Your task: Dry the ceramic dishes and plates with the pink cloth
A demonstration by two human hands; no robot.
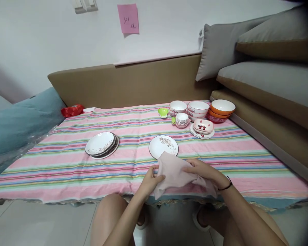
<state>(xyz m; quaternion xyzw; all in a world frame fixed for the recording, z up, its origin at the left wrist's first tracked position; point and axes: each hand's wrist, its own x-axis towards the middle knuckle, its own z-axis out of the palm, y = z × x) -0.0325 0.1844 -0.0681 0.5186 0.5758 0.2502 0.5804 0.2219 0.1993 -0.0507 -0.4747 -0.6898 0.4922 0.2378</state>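
A pale pink cloth [173, 172] hangs between my two hands above the front of the striped tablecloth. My left hand [151, 178] is closed on its left edge, thumb on top. On the right side, my right hand [201, 169] grips the same cloth, its fingers partly hidden by the folds. Whether anything lies inside the cloth, I cannot tell. Just beyond it a white plate [160, 145] with a dark rim and a brown flower print lies flat, its near edge covered by the cloth. To the left is a tilted stack of similar plates [101, 143].
At the back right stand stacked white bowls [178, 106], orange bowls [222, 107], small white dishes [182, 118], a pink rectangular dish [203, 125] on plates, and a green dish [163, 112]. A red shiny item [73, 110] lies back left. Cushions [269, 78] rise at right.
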